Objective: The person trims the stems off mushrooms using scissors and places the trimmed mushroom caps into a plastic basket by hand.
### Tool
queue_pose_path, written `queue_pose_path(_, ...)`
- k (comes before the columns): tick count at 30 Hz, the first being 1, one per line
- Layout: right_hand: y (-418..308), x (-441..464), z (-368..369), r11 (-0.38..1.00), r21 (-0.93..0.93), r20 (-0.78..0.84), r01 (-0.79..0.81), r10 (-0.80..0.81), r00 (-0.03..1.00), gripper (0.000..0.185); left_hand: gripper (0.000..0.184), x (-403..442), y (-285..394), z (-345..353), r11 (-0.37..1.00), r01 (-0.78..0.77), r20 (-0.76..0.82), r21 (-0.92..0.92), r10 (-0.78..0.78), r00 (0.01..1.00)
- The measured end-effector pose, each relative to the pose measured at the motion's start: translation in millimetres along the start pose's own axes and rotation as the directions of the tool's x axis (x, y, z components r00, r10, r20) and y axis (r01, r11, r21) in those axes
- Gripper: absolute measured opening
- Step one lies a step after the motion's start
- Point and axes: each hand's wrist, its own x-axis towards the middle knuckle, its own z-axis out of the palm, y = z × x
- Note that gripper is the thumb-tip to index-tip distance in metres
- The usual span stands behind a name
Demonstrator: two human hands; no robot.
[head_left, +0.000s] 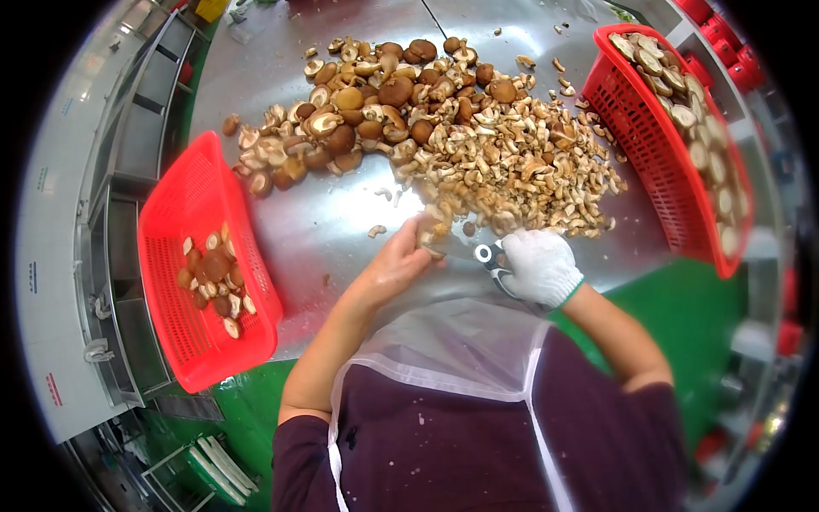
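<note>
I have the left hand (397,266) clamped on a mushroom (438,231) and the gloved right hand (539,266) closed around scissors (487,255), mushroom pile (512,154) on the tabletop's (328,226) far side.

This looks like a commercial kitchen or food-processing room. A broad metal worktable (294,243) bears a bulk heap of mushrooms (421,131) between large red baskets (636,128). The floor (704,299) is green, and the person (610,410) wears a translucent apron (452,333).
</note>
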Motion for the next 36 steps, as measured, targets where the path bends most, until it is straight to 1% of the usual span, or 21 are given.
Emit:
queue_pose_path(1,0,0,0,1.0,-0.009,0.051,-0.014,0.014,0.999,0.027,0.053,-1,2,0,0.999,0.034,0.008,0.013,-0.035,0.999)
queue_pose_path(3,1,-2,7,1.0,-0.004,0.02,0.012,-0.012,1.0,0.028,0.052,-2,4,0,0.994,0.104,0.022,0.041,-0.104,0.994)
queue_pose_path(9,0,-6,30,0.998,0.063,-0.006,0.019,-0.019,1.0,0.028,0.049,5,-17,-3,0.982,0.165,-0.009,-0.092,-0.166,0.986)
queue_pose_path(12,1,-3,31,0.993,0.109,0.075,-0.033,0.025,0.997,0.03,0.048,-2,-22,-13,0.989,0.143,-0.167,-0.022,-0.145,0.975)
queue_pose_path(15,9,-7,48,0.97,0.217,0.011,-0.111,0.111,0.994,0.032,0.046,-43,-15,-48,0.999,-0.037,-0.373,-0.026,0.025,0.928)
queue_pose_path(17,21,-12,69,0.947,0.318,-0.177,-0.042,0.103,0.979,0.03,0.047,-80,23,-77,0.996,-0.037,-0.637,0.081,0.08,0.767)
queue_pose_path(18,22,-13,77,0.927,0.375,-0.278,0.006,0.106,0.955,0.029,0.048,-93,22,-103,0.975,-0.1,-0.738,0.197,0.214,0.64)
queue_pose_path(20,25,-13,87,0.896,0.443,-0.254,-0.019,0.146,0.956,0.03,0.042,-125,29,-148,0.951,-0.104,-0.835,0.29,0.304,0.459)
queue_pose_path(21,28,-11,97,0.872,0.486,-0.216,-0.054,0.179,0.96,0.031,0.045,-140,24,-175,0.921,-0.012,-0.848,0.39,0.365,0.384)
queue_pose_path(22,25,-8,99,0.861,0.508,-0.227,-0.027,0.164,0.96,0.033,0.047,-153,27,-188,0.824,0.299,-0.863,0.481,0.386,0.324)
queue_pose_path(24,20,-1,104,0.809,0.587,-0.238,0.035,0.132,0.962,0.034,0.048,-154,19,-192,0.433,0.627,-0.702,0.647,0.66,0.268)
queue_pose_path(25,21,4,110,0.791,0.611,-0.223,0.043,0.12,0.967,0.034,0.048,-151,15,-195,0.195,0.754,-0.581,0.627,0.762,0.286)
queue_pose_path(26,18,9,110,0.801,0.595,-0.243,0.07,0.096,0.965,0.033,0.046,-142,20,-193,0.222,0.615,-0.505,0.757,0.796,0.334)
queue_pose_path(27,17,14,111,0.752,0.66,-0.148,0.002,0.126,0.981,0.028,0.047,-125,23,-181,0.542,0.345,-0.639,0.767,0.696,0.328)
queue_pose_path(28,17,19,115,0.714,0.7,-0.143,0.012,0.123,0.982,0.026,0.047,-100,6,-185,0.698,0.129,-0.694,0.704,0.638,0.334)
queue_pose_path(30,13,28,112,0.698,0.714,-0.166,0.058,0.087,0.982,0.021,0.046,-55,22,-159,0.717,0.141,-0.68,0.683,0.552,0.483)
queue_pose_path(31,14,33,116,0.731,0.671,-0.23,0.121,0.05,0.972,0.019,0.046,-26,11,-164,0.719,0.061,-0.644,0.692,0.576,0.503)
queue_pose_path(33,11,36,107,0.749,0.652,-0.2,0.117,0.022,0.979,0.016,0.045,31,3,-180,0.692,0.16,-0.664,0.704,0.561,0.495)
queue_pose_path(34,25,39,129,0.734,0.665,-0.19,0.14,-0.015,0.982,0.014,0.045,54,6,-196,0.711,0.085,-0.639,0.698,0.564,0.523)
queue_pose_path(35,35,39,148,0.679,0.723,-0.175,0.13,-0.001,0.985,0.011,0.042,83,-5,-216,0.701,0.131,-0.672,0.701,0.588,0.451)
queue_pose_path(36,38,38,153,0.552,0.833,-0.104,0.033,0.098,0.99,0.01,0.044,102,7,-227,0.699,0.156,-0.688,0.698,0.595,0.416)
